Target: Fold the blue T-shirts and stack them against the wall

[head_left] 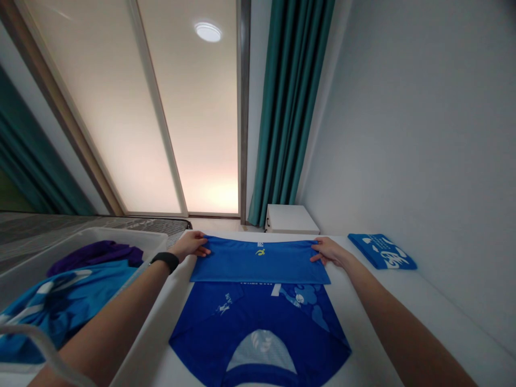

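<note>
A blue T-shirt [278,312] lies spread on the white table [363,317], its neckline towards me and both sleeves tucked in. Its far part is folded over towards the collar as a lighter blue band with a small yellow mark. My left hand [191,245], with a black band on the wrist, pinches the far left corner of that fold. At the far right corner, my right hand [325,250] grips the same fold between thumb and fingers.
To the left stands a white plastic bin [153,235] with purple and blue clothes [76,285] in it. A folded blue garment [381,251] lies at the table's right, beside the wall. Behind the table are a white cabinet [291,217] and a green curtain [292,107].
</note>
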`<state>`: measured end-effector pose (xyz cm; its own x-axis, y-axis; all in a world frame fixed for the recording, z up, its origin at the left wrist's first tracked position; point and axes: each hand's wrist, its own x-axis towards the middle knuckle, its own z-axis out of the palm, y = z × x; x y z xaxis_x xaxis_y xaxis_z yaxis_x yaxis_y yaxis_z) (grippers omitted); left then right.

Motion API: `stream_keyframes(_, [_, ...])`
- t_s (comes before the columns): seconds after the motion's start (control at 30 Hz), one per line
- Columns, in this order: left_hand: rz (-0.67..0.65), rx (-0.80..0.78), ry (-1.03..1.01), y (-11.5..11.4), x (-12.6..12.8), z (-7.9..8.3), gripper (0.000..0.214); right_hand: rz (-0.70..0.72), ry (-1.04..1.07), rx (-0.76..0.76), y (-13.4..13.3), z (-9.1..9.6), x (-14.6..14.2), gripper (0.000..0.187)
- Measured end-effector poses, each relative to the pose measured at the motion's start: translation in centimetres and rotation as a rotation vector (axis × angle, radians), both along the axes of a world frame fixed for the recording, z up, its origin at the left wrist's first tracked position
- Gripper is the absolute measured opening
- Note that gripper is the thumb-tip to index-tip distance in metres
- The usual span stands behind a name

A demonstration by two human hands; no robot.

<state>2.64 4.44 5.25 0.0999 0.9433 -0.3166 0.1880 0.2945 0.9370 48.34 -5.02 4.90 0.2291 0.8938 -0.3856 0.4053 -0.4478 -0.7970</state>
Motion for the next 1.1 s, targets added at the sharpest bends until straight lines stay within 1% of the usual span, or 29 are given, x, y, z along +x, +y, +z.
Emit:
stream_keyframes(0.07, [-0.011,0.018,0.004,0.2,0.3,-0.2,0.024,-0.019,0.031,0.034,0.1,0.0,-0.4,0.012])
stream_keyframes(0.23, [0.017,0.072,0.019,0.8,0.6,-0.7,0.027,-0.079,0.064,0.090,0.7,-0.4,-0.7,0.013])
stream_keyframes(0.43, [0.029,0.082,0.047,1.5,0.7,-1.4,0.028,-0.107,0.075,0.061,1.3,-0.7,-0.5,0.013])
stream_keyframes(0.53, [0.028,0.086,0.059,1.9,1.0,-1.5,0.026,-0.116,0.073,0.046,1.5,-0.7,-0.4,0.016])
stream_keyframes(0.7, [0.005,0.099,0.050,2.3,1.0,-0.9,0.026,-0.117,0.086,0.022,1.7,-0.2,-0.1,0.022])
stream_keyframes(0.83, [-0.007,0.115,0.023,2.0,0.7,-0.1,0.029,-0.107,0.121,0.038,1.3,0.6,0.1,0.027])
stream_keyframes(0.97, [0.004,0.134,0.004,1.0,0.6,1.0,0.028,-0.104,0.151,0.066,0.4,1.6,-0.1,0.031])
stream_keyframes(1.1, [0.015,0.148,-0.023,-0.8,0.8,2.0,0.020,-0.110,0.184,0.089,-0.8,2.3,-0.3,0.031])
